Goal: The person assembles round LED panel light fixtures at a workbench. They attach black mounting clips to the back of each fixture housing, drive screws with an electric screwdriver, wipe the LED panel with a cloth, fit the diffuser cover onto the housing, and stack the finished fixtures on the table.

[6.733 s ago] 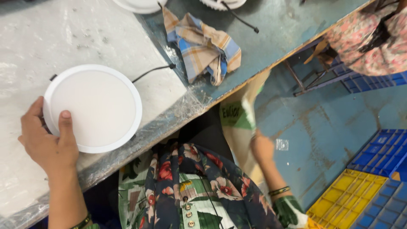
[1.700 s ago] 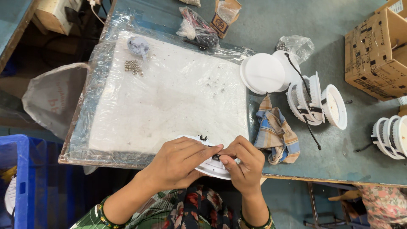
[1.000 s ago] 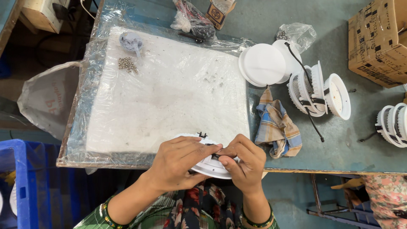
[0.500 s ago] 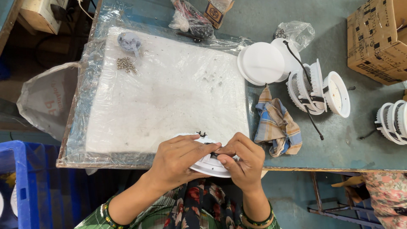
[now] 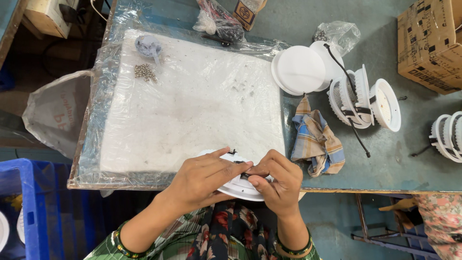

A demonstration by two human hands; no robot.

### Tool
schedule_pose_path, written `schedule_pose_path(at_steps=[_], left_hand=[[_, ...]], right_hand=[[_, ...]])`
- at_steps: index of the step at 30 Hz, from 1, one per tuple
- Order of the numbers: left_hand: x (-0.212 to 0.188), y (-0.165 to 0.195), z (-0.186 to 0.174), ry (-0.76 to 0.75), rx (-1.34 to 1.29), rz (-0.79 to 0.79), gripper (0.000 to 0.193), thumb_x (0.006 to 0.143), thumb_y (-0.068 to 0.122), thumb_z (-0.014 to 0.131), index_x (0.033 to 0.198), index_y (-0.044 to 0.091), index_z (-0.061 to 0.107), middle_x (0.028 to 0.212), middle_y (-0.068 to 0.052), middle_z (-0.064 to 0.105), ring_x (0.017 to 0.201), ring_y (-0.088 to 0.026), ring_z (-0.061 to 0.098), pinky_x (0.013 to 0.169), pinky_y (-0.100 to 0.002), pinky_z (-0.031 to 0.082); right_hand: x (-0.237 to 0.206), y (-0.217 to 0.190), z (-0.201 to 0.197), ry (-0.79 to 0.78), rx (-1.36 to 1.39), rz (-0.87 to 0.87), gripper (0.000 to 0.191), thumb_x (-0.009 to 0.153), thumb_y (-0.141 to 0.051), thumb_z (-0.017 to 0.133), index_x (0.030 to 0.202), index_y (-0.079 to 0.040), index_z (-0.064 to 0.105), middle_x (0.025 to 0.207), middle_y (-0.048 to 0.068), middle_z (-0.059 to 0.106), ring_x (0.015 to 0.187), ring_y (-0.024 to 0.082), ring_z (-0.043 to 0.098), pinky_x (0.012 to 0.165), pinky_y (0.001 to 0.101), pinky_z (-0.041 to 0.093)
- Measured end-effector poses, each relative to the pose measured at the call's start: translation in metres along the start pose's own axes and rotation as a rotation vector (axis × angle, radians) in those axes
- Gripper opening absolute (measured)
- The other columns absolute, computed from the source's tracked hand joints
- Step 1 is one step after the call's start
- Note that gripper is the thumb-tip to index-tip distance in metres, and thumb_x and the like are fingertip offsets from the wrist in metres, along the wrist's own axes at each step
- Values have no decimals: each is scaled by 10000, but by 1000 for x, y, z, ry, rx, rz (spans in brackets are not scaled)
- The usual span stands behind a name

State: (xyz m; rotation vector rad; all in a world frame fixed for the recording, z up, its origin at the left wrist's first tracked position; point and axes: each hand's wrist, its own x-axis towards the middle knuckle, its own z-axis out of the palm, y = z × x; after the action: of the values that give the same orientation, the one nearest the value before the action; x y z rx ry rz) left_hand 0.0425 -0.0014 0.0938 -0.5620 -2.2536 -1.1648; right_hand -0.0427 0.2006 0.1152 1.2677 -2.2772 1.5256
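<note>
Head view: left hand (image 5: pixel 204 179) and right hand (image 5: pixel 276 185) both pinch a smooth round white plastic lamp (image 5: pixel 236 185)

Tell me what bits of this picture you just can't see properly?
- Head view: the white round lamp is mostly hidden under the left hand and right hand.
- The small dark part pinched there is too tiny to identify.
- The cardboard box is cut off by the right edge.
- The blue crate is cut off at the bottom.

A round white light fitting (image 5: pixel 239 185) lies flat at the table's near edge, half covered.
</note>
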Motion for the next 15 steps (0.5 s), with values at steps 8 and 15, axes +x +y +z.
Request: schedule_pose_path(at_steps=[8,15], left_hand=[[2,2,-3,-32,-8,32,755,754,298,848,1428,96,575,1039,-13,732,935,-225,728,1084,-506,537],[4,4,-5,-53,0,20,741,769,280,846,1434,101,572,1003,-17,723,896,-219,725,1089,-511,536]], right_hand=[[-3,3,-3,8,11,2,327,870,-295,780,857,27,723,764,73,616,619,119,636,558,230,457],[-3,3,-3,9,24,10,330,880,-298,779,863,28,726,766,72,613,617,114,611,558,226,448]])
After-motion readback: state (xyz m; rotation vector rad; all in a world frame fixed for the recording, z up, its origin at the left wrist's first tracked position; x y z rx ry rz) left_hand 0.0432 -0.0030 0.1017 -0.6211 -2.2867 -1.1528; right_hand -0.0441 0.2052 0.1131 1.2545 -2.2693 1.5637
